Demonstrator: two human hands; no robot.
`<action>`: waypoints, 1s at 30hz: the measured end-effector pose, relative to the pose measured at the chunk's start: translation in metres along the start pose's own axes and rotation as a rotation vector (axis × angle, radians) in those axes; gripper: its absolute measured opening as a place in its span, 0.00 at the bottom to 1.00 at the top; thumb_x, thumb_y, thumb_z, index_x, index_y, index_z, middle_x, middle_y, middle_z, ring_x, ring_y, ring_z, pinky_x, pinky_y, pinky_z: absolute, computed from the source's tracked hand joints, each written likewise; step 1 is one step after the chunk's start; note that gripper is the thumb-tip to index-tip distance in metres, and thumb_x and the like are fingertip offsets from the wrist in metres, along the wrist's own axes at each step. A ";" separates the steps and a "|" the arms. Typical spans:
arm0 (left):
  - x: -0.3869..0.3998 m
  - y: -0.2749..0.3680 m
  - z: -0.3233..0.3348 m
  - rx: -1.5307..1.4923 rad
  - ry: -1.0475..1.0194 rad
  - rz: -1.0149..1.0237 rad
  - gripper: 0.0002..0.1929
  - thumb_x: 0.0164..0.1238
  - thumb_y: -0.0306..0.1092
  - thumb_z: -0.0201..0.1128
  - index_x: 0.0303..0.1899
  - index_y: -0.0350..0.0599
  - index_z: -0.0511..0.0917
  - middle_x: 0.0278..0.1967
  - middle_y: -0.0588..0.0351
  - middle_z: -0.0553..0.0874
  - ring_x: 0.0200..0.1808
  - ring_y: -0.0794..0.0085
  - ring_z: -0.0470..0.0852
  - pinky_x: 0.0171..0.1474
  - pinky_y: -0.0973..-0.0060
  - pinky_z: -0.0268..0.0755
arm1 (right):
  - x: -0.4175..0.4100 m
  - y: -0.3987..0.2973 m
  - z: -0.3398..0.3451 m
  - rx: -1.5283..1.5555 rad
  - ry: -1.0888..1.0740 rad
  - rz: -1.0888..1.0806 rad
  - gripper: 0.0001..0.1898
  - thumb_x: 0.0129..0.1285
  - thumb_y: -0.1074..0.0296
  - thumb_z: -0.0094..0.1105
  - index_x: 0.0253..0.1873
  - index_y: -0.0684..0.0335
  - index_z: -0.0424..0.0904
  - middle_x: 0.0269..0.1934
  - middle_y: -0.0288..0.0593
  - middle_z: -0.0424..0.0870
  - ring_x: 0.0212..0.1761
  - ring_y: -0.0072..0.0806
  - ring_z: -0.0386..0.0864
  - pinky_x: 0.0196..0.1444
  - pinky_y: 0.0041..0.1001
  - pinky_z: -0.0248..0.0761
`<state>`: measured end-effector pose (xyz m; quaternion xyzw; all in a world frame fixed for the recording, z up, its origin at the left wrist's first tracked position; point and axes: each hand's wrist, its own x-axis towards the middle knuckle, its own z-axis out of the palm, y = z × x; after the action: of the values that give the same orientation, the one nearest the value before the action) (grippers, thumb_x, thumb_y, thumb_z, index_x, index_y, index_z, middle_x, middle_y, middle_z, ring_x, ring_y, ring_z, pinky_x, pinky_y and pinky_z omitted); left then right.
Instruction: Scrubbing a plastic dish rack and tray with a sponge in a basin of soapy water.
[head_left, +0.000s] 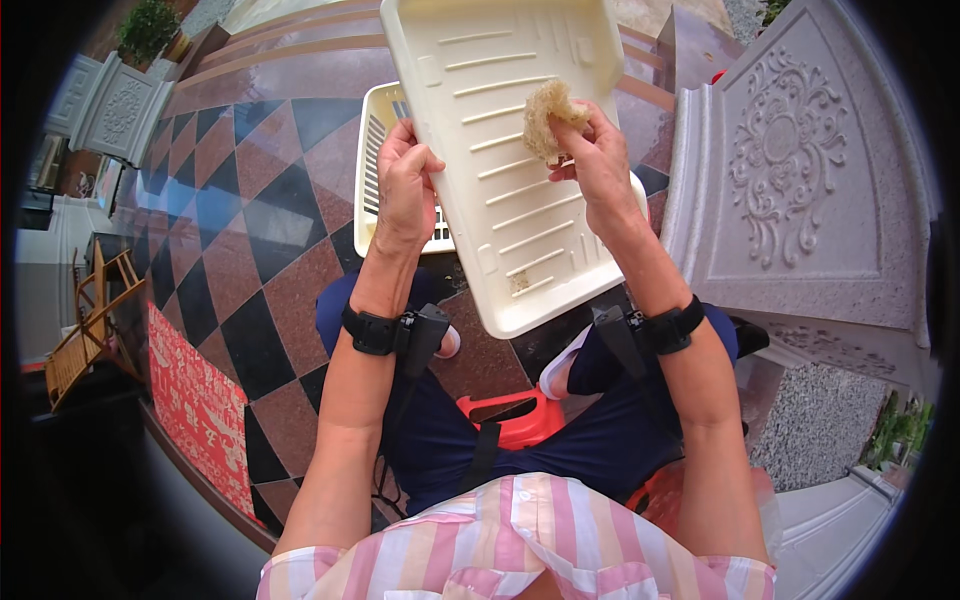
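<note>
My left hand (407, 184) grips the left rim of a cream plastic tray (517, 247), which is tilted up in front of me. Raised ribs run across its inner face, and a small brownish patch of dirt (519, 281) shows near its lower end. Pinched in my right hand (600, 161) is a piece of loofah sponge (546, 120), held over the tray's ribbed surface; whether it touches cannot be told. Behind the tray, partly covered by it, a cream slatted plastic basket (362, 225) rests on the floor.
A red plastic stool (525, 424) shows between my legs. To the right stands a carved stone balustrade panel (780, 165). On the left are a red patterned mat (199, 412) and a folding wooden chair (90, 322). Diamond-patterned tiles (292, 217) cover the floor, with steps (300, 45) beyond.
</note>
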<state>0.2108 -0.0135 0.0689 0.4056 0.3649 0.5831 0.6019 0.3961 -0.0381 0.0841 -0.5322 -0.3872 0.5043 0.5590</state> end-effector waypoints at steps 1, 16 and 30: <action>0.000 0.000 -0.001 0.001 0.000 -0.002 0.13 0.48 0.22 0.47 0.38 0.37 0.70 0.32 0.56 0.78 0.32 0.76 0.78 0.41 0.79 0.75 | -0.001 0.000 0.000 0.001 0.001 0.002 0.12 0.62 0.63 0.57 0.47 0.61 0.73 0.28 0.35 0.77 0.23 0.16 0.71 0.24 0.17 0.68; -0.004 0.006 -0.001 -0.074 -0.021 0.004 0.16 0.45 0.19 0.46 0.40 0.36 0.69 0.36 0.54 0.78 0.37 0.74 0.79 0.45 0.78 0.75 | -0.003 -0.001 0.001 0.006 -0.002 -0.011 0.11 0.61 0.64 0.57 0.46 0.61 0.73 0.29 0.35 0.78 0.23 0.15 0.72 0.23 0.17 0.67; -0.004 0.018 0.010 -0.184 0.006 -0.112 0.13 0.64 0.34 0.47 0.44 0.37 0.71 0.39 0.53 0.80 0.40 0.72 0.80 0.47 0.79 0.73 | 0.003 0.000 0.002 -0.021 -0.003 -0.019 0.13 0.60 0.65 0.59 0.47 0.61 0.73 0.27 0.36 0.78 0.24 0.18 0.73 0.26 0.19 0.70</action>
<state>0.2119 -0.0183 0.0892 0.3260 0.3336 0.5808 0.6672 0.3946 -0.0343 0.0843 -0.5336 -0.3983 0.4956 0.5577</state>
